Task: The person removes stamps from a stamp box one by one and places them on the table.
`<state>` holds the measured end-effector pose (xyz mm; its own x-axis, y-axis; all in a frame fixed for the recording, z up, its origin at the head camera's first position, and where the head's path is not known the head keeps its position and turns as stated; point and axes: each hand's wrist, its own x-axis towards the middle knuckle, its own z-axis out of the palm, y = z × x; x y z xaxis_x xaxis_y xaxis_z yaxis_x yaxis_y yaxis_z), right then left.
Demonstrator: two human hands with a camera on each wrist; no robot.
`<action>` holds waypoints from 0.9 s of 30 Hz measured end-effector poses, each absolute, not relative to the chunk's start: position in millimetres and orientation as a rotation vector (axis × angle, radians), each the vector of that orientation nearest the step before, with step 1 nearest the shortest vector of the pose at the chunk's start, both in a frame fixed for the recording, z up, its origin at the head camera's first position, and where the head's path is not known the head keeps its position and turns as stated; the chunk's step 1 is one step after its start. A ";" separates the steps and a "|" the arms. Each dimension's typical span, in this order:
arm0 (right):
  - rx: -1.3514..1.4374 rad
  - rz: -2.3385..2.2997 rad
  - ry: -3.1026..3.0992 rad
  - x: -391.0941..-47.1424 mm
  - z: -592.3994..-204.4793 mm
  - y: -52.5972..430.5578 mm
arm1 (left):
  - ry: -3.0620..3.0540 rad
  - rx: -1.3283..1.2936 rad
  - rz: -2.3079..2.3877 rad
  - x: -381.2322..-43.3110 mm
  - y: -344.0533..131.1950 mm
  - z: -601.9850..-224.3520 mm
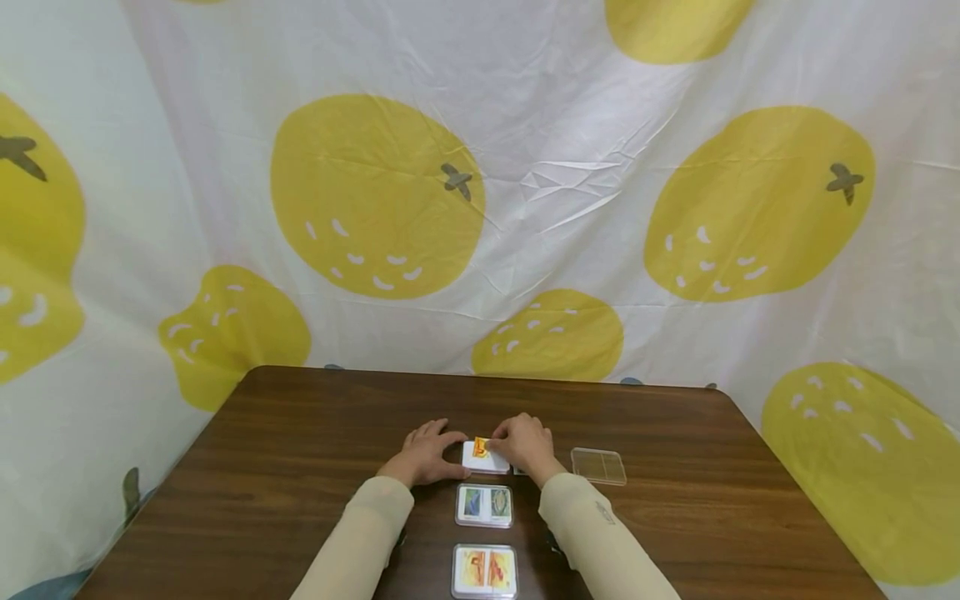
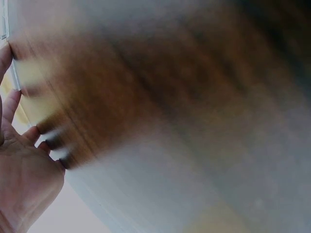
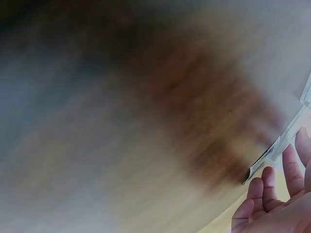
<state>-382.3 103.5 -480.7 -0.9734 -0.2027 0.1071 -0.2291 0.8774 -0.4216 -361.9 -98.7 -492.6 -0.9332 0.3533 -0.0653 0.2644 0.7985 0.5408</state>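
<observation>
My right hand (image 1: pixel 525 443) pinches a small orange-and-yellow picture card (image 1: pixel 480 448) between thumb and fingertips. The card overlaps a flat white-faced case (image 1: pixel 480 467) on the table. At the left end of that case is my left hand (image 1: pixel 426 457), its fingers spread, with index fingertip and thumb tip right at the edge. In the left wrist view, the left fingertips (image 2: pixel 17 94) meet the clear rim of the case. Under the right hand, the right wrist view shows a thin, dark-edged flat piece (image 3: pixel 262 159), mostly hidden in the head view.
Nearer me lie two clear cases in a column: one with green-blue pictures (image 1: pixel 484 505), one with orange pictures (image 1: pixel 484 572). An empty clear plastic lid or tray (image 1: pixel 598 467) lies right of my right hand. The brown wooden table (image 1: pixel 712 500) backs onto a fruit-printed curtain (image 1: pixel 555 250).
</observation>
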 end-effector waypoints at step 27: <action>0.314 1.222 -2.992 -383.3 -473.3 110.6 | 2.817 0.485 0.812 -362.0 -98.1 -491.9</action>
